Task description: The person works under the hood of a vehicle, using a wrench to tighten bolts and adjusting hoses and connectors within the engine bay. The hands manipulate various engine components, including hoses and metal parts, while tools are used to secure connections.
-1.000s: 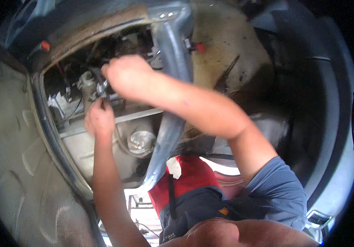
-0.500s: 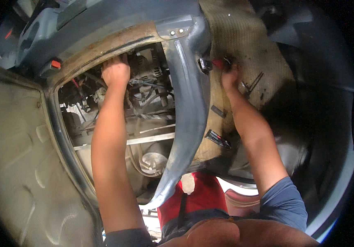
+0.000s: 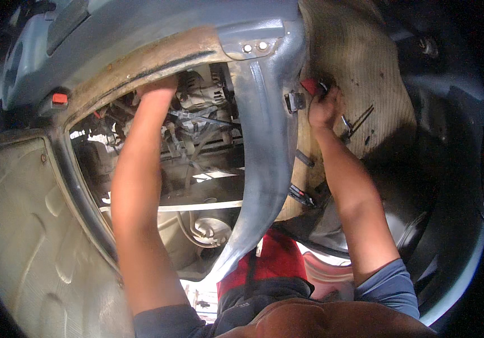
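My left hand (image 3: 162, 85) reaches into the engine opening beneath its far rim, beside a ribbed metal engine part (image 3: 201, 96). Its fingers are hidden there, so what it touches does not show. On the right, my right hand (image 3: 326, 110) is over the ribbed tan floor mat (image 3: 360, 50), its fingers closed around a small red-and-black object (image 3: 311, 86). The kind of that object is hard to make out. Close to this hand, a thin dark metal tool (image 3: 360, 119) lies on the mat.
A dark blue-grey body panel (image 3: 267, 135) divides the opening from the mat. A black-and-red tool (image 3: 301, 195) and a dark flat bar (image 3: 304, 158) lie along the mat's left edge. A metal latch (image 3: 295, 102) sticks out of the panel. A pale strip (image 3: 202, 207) crosses the opening.
My left hand has gone deeper under the far rim, hiding its fingers. The right hand stays by the mat with the red-and-black object. The whole view has shifted slightly.
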{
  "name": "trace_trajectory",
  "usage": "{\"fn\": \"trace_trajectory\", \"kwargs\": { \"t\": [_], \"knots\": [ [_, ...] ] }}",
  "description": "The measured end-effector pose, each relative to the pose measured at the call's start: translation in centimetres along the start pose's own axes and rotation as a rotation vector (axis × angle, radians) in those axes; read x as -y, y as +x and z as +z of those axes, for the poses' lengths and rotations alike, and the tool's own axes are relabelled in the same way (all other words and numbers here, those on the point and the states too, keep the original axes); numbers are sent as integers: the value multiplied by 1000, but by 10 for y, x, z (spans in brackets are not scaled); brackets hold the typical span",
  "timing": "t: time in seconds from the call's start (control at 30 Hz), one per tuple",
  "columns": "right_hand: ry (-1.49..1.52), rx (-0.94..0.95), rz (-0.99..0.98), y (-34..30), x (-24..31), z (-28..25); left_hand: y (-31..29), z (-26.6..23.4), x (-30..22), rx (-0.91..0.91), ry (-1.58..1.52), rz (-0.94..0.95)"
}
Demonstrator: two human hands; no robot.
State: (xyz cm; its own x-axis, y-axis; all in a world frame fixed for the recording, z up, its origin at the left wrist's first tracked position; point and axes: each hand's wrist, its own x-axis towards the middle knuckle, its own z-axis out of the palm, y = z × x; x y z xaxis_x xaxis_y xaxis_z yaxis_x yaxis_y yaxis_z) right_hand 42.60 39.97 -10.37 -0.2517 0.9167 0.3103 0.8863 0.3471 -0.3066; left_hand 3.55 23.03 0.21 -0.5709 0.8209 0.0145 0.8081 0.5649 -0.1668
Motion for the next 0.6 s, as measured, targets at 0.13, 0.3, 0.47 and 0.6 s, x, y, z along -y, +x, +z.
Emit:
{"fn": "trace_trajectory", "kwargs": {
  "t": [0.13, 0.3, 0.47, 0.6],
  "knots": [
    [-3, 18, 31, 0, -3, 5, 4, 3, 0, -70, -31, -44],
    [-44, -14, 12, -1, -2, 6, -1, -17, -12, -13, 17, -11],
    [-56, -73, -39, 0, 2, 6, 9, 24, 10, -141, -78, -17],
    [-51, -64, -50, -4, -2, 7, 7, 13, 5, -28, -40, -47]
  ]
}}
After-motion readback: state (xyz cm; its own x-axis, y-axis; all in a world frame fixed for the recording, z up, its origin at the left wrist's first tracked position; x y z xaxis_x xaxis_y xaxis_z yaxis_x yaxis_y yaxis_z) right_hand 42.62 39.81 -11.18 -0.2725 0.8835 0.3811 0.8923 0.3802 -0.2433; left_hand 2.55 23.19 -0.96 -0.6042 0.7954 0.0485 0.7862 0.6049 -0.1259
